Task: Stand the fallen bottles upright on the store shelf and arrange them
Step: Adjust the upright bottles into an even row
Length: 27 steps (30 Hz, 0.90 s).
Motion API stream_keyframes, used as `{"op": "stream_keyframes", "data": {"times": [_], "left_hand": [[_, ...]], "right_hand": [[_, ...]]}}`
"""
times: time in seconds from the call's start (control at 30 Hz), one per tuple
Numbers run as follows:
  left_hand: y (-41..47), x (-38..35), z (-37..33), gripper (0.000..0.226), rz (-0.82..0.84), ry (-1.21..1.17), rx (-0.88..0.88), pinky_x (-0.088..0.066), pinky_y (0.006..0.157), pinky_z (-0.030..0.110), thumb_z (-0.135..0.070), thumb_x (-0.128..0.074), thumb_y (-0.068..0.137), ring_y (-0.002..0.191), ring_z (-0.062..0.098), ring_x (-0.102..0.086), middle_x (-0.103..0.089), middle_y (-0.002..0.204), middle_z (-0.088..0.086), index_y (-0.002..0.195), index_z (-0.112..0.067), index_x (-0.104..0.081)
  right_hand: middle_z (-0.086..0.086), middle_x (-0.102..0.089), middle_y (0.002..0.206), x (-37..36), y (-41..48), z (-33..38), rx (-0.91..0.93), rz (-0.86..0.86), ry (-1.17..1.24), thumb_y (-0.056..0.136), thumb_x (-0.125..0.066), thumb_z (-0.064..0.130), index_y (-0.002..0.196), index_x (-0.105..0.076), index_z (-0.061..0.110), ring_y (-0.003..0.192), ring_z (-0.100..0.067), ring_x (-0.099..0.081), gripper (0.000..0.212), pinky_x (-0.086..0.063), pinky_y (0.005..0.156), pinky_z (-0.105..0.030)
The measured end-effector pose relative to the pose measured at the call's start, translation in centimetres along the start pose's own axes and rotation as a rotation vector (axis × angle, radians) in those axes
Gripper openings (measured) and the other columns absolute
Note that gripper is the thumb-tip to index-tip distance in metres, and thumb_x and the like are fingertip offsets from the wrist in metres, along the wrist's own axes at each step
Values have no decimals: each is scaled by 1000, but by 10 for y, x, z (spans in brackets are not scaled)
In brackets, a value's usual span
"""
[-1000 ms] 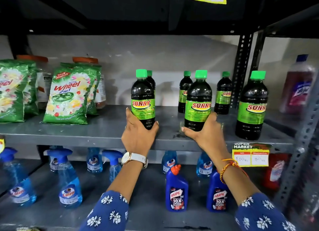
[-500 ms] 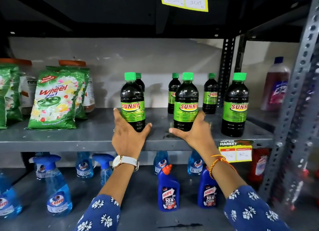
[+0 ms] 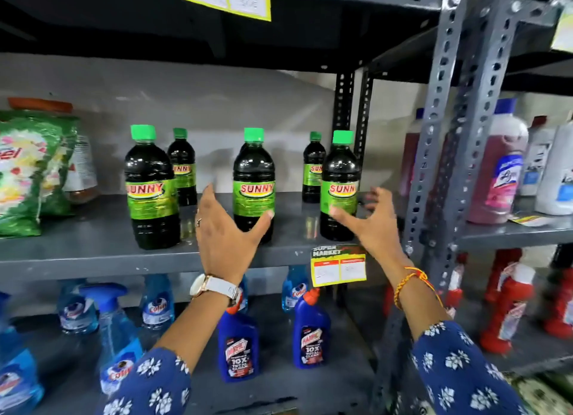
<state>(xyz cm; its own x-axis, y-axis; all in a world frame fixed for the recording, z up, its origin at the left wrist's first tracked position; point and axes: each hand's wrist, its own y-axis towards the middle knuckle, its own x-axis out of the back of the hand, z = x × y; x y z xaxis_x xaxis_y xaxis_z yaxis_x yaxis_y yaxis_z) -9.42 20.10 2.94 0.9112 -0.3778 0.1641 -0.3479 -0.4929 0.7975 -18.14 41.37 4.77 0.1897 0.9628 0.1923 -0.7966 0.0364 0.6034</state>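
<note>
Dark Sunny bottles with green caps stand upright on the grey shelf (image 3: 93, 247). Three form the front row: the left bottle (image 3: 151, 194), the middle bottle (image 3: 253, 179) and the right bottle (image 3: 339, 182). Two smaller-looking ones stand behind, the back left bottle (image 3: 183, 163) and the back right bottle (image 3: 313, 169). My left hand (image 3: 224, 235) is open in front of the middle bottle, thumb near its base. My right hand (image 3: 372, 225) is open beside the right bottle, fingers spread, holding nothing.
Green detergent bags (image 3: 28, 172) sit at the shelf's left. A price tag (image 3: 338, 266) hangs on the shelf edge. Blue spray bottles (image 3: 114, 331) and toilet cleaner bottles (image 3: 238, 346) fill the shelf below. A perforated steel post (image 3: 434, 154) stands right, pink cleaner bottles (image 3: 502, 172) beyond.
Both hands have let go of the two front bottles and shifted right, fingers spread. The view has swung right, and the front bottles now stand farther apart.
</note>
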Motion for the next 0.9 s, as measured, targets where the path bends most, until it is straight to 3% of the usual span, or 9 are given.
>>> {"op": "stream_keyframes", "data": {"times": [0.07,0.13,0.2,0.23,0.33,0.57,0.73,0.9], "left_hand": [[1,-10,2,111,37,193,29,-21,109,46,-66,-67,61,122,33,-45,-47,134,23,137,3,-25],[-1,-18,5,106,38,336,4,-29,103,51,-65,-71,59,99,36,-62,-65,106,25,130,3,-32],[-3,-23,5,95,3,391,-45,-41,91,52,-58,-76,59,75,39,-66,-68,79,25,121,4,-38],[-4,-23,4,92,2,394,-48,-44,86,51,-56,-78,58,71,39,-66,-68,76,25,118,5,-41],[-4,-21,2,87,41,426,-18,-46,82,49,-58,-76,58,69,39,-66,-67,74,24,110,6,-47],[-1,-25,5,84,78,444,1,-43,87,46,-63,-71,60,70,34,-66,-68,73,19,105,4,-48],[-2,-25,7,75,71,425,2,-43,84,43,-66,-69,59,64,32,-65,-66,65,17,88,0,-46],[-2,-22,5,77,81,419,5,-44,83,44,-69,-63,58,62,32,-65,-66,64,15,89,0,-47]], "right_hand": [[3,-60,109,4,5,-5,-28,192,-40,55,-86,35,114,-48,19,98,-11,-57,72,-42,82,-19],[5,-65,99,6,10,-10,14,277,-99,55,-87,34,106,-58,23,88,-6,-60,59,-42,71,-4],[8,-66,96,7,12,-14,39,329,-137,54,-86,38,102,-60,28,87,-4,-60,56,-44,73,-6],[8,-67,98,6,12,-17,47,349,-156,51,-86,41,102,-60,30,90,-5,-61,58,-47,79,-15],[8,-69,101,5,12,-22,80,342,-187,47,-85,46,103,-58,33,95,-9,-64,63,-50,89,-30],[12,-64,95,6,12,-19,105,343,-208,50,-83,48,104,-58,31,92,-8,-62,62,-48,84,-25],[5,-69,105,5,12,-20,92,349,-218,53,-82,46,106,-56,28,95,-12,-63,62,-49,87,-28],[4,-68,107,6,12,-20,65,371,-228,53,-83,45,108,-55,28,97,-12,-62,65,-47,87,-27]]}}
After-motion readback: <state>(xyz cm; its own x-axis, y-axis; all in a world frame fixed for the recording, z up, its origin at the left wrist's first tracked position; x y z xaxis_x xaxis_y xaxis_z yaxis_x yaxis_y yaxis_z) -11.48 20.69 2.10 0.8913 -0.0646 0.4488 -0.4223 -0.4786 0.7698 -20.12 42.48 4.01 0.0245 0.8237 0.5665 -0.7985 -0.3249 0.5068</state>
